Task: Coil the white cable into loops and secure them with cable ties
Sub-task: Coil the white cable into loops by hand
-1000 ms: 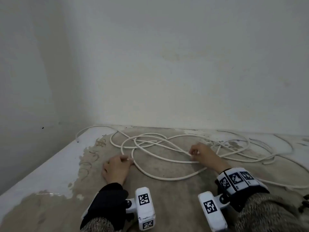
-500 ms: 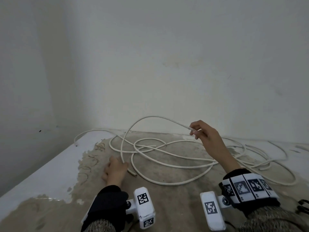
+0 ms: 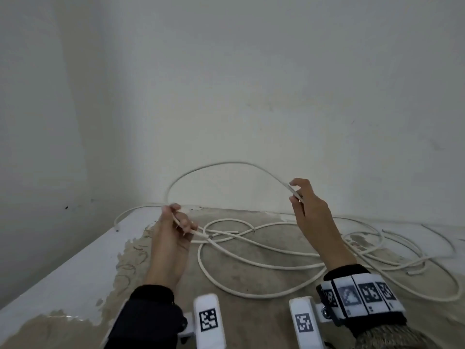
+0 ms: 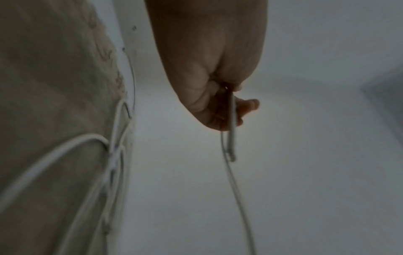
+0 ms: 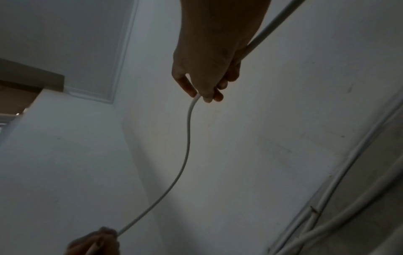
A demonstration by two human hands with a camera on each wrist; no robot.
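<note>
A long white cable [image 3: 251,258] sprawls in loose tangled curves over the worn table [image 3: 251,318]. My left hand [image 3: 176,222] is raised off the table and grips the cable near its cut end [image 4: 232,138], which sticks out past the fingers. From there the cable arches up [image 3: 226,163] and over to my right hand [image 3: 298,195], which pinches it higher up, close to the back wall. In the right wrist view the cable [image 5: 187,138] runs from my right fingers [image 5: 207,96] down to the left hand [image 5: 96,241].
The table sits in a corner, with white walls [image 3: 251,84] behind and to the left. Its white left edge [image 3: 63,268] has peeling paint. More cable loops [image 3: 402,258] lie at the right, reaching toward the table's far right side.
My left hand has lifted off the table with the cable end in it. The right hand rose further and the arch of cable between the hands stands higher.
</note>
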